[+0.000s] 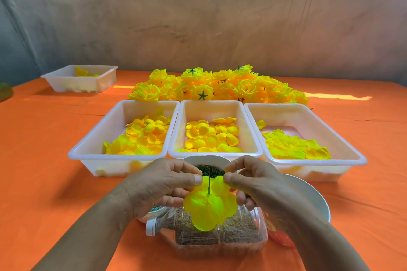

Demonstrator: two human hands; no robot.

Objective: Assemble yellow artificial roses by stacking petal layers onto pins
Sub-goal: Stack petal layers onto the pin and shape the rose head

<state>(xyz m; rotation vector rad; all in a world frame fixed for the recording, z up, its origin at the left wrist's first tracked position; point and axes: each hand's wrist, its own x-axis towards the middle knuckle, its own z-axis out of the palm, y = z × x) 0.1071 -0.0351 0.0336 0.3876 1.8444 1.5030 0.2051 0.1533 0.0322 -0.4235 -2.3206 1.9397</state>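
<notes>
A bright yellow petal layer (209,207) sits on a thin green pin (208,182) that pokes up through its middle. My left hand (163,185) pinches the layer's left edge with thumb and fingers. My right hand (253,185) pinches its right edge the same way. Both hands hover over a plastic bottle (220,235) lying on its side, filled with brown grains. Behind the hands, a white bowl (193,159) holds small dark green parts. Three white trays (123,136) (214,130) (308,138) hold loose yellow petals.
A heap of finished yellow roses (220,86) lies behind the trays. Another white tray (81,79) stands at the far left. A white bowl (312,198) is partly hidden by my right wrist, with a red object (279,237) beside the bottle. An orange cloth (44,160) covers the table.
</notes>
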